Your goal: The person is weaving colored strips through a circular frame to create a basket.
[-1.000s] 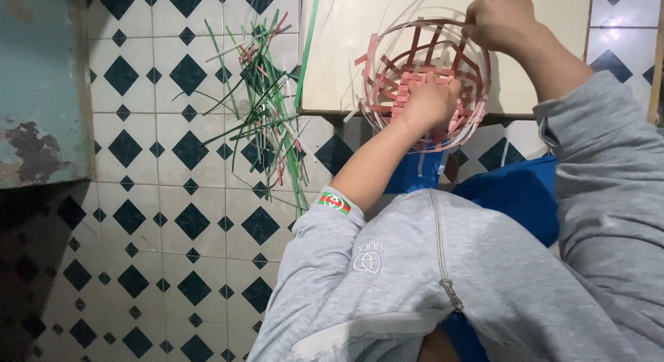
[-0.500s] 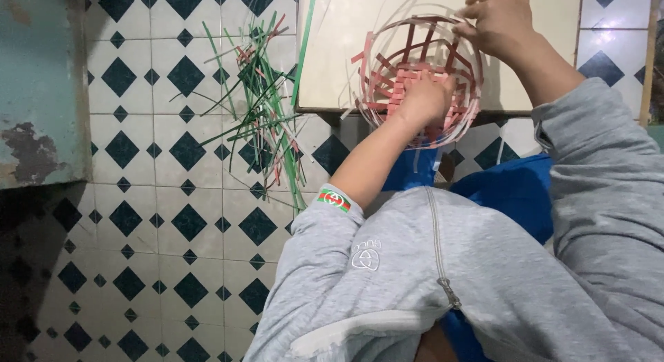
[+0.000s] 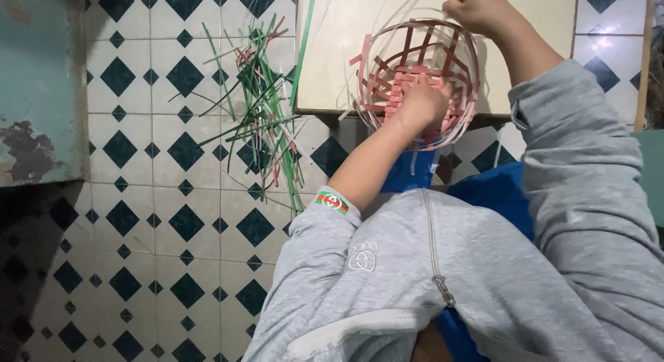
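woven basket (image 3: 453, 47) at 1 o'clock on tabletop (image 3: 332, 51). left hand (image 3: 420, 103) pressed inside, bracing its base; right hand (image 3: 477, 8) pinching a strip at the rim. loose strips (image 3: 259, 106) on tiled floor (image 3: 159, 196), 11 o'clock.

Left hand (image 3: 422, 103): forearm bare, grey sleeve pushed up toward the elbow, arm extended forward, fingers curled and pressed down, knuckles uppermost. Right hand (image 3: 481, 8): raised higher and further out than the left fingers, closed in a pinch, arm bent, sleeve at mid-forearm.
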